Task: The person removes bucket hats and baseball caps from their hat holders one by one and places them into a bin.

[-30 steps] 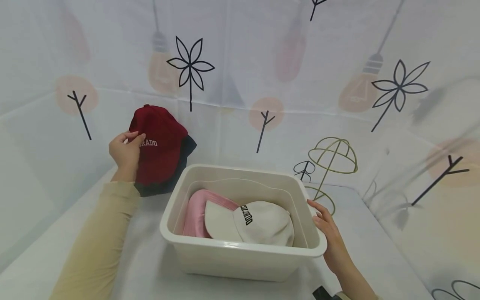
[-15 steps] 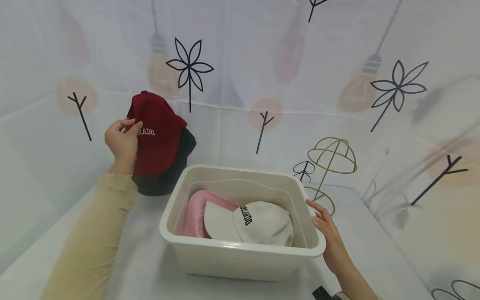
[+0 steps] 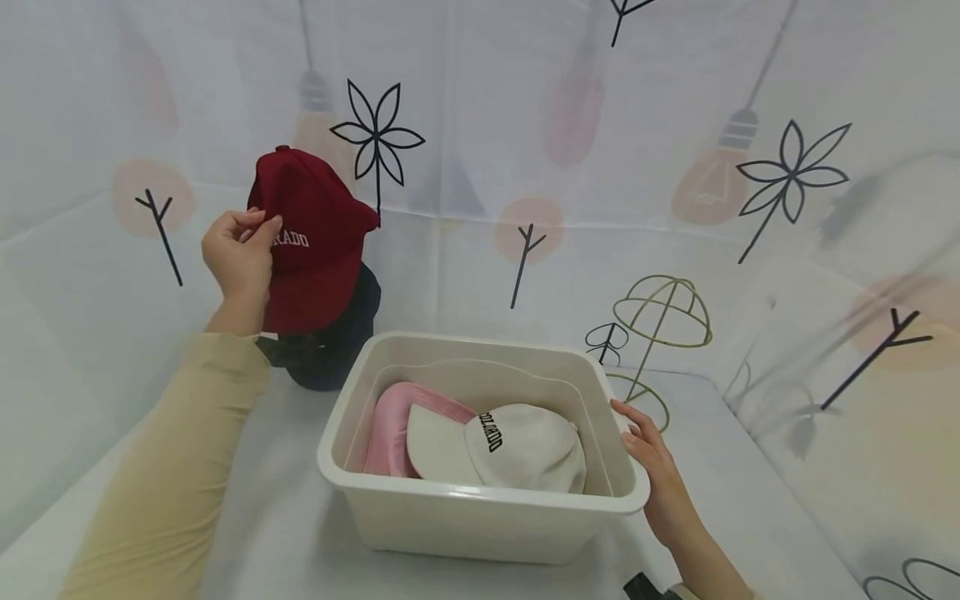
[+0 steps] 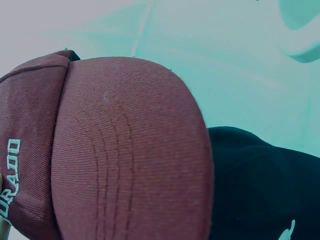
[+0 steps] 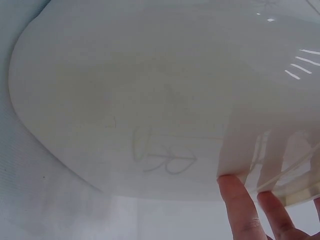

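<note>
The left hand [image 3: 238, 254] pinches the red cap [image 3: 311, 237] by its side panel, fingers and thumb curled round the fabric, and holds it up in the air behind and to the left of the white bin [image 3: 480, 500], directly above a dark cap [image 3: 333, 350] that sits on the bench [image 3: 277, 533] just behind the bin's left corner. In the left wrist view the red cap's brim [image 4: 130, 155] fills the frame with the dark cap [image 4: 260, 190] beneath it. The right hand [image 3: 660, 475] rests against the bin's right rim with fingers straight, steadying it rather than gripping; the right wrist view shows its fingertips [image 5: 240, 205] under the lip. Inside the bin lie a white cap [image 3: 517, 454] and, to its left, a pink cap [image 3: 393, 425]. A wire hat stand [image 3: 660, 321] stands behind the bin's right corner. The likely trouble is the hold: a pinch on soft cloth at one side lets the red cap swing or slip, and it could drop onto the dark cap or snag the bin's rim. The dark cap may also be dragged off its spot if the two brims catch.
</note>
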